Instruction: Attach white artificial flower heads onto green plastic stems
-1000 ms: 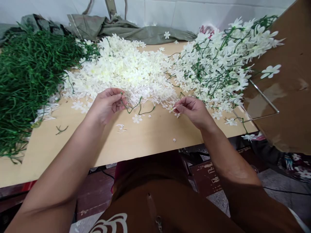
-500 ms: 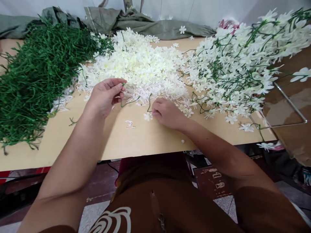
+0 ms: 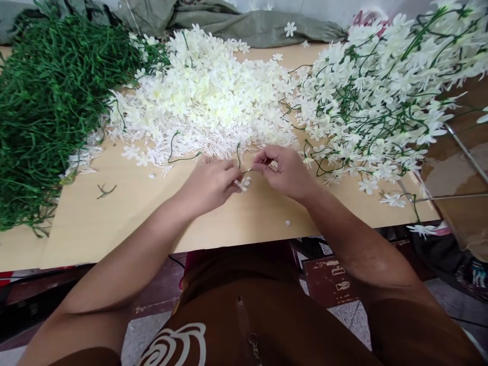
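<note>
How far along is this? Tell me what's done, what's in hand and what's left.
Done: a big heap of flowered sprays lies on the right of the table. In hand: the left hand and right hand pinch one stem between them, a blossom at the left fingertips. Left: a large pile of loose blossoms in the middle and a mass of bare stems on the left, so plenty seems to remain.

Bright, even light from above here. The white flower pile (image 3: 206,101) nearly blows out at its middle. Only soft, faint shadows on the tabletop (image 3: 125,213) under my left hand (image 3: 208,185) and right hand (image 3: 287,173). Edges bow outward, wide-lens style; below the tabletop it's dim.
</note>
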Demonstrator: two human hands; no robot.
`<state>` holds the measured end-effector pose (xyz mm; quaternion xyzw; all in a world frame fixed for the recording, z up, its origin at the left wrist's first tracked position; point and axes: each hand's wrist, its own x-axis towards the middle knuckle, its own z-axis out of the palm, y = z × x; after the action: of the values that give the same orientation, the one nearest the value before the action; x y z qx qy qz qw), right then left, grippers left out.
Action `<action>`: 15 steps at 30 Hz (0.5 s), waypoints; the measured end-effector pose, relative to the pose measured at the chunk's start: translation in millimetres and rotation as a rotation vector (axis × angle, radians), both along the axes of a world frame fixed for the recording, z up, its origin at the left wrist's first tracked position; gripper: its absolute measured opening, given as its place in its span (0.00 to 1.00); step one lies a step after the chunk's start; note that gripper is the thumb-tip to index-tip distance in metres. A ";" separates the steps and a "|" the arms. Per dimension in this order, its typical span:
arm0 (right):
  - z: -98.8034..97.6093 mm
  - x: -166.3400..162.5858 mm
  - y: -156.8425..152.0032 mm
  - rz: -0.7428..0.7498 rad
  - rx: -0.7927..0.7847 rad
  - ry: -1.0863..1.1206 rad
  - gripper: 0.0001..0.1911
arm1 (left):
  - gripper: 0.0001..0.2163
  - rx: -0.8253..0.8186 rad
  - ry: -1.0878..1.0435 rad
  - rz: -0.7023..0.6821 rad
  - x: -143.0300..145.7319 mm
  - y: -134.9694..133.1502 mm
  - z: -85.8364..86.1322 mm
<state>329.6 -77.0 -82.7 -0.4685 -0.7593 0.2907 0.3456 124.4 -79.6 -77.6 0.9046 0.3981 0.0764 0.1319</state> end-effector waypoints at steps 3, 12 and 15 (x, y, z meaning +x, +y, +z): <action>1.1 -4.3 -0.4 0.022 -0.046 0.081 0.05 | 0.06 -0.052 -0.111 0.083 4.1 3.3 -5.8; -2.3 -23.5 6.4 -0.019 0.090 0.312 0.04 | 0.15 -0.841 -1.088 0.594 -5.8 15.5 3.0; -4.5 -30.2 10.1 -0.032 0.181 0.313 0.05 | 0.18 -0.980 -1.163 0.590 -6.1 15.5 4.0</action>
<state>299.4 -66.9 -87.3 -0.3964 -0.7117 0.2852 0.5050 118.3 -64.1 -73.6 0.4177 0.4760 0.3825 0.6728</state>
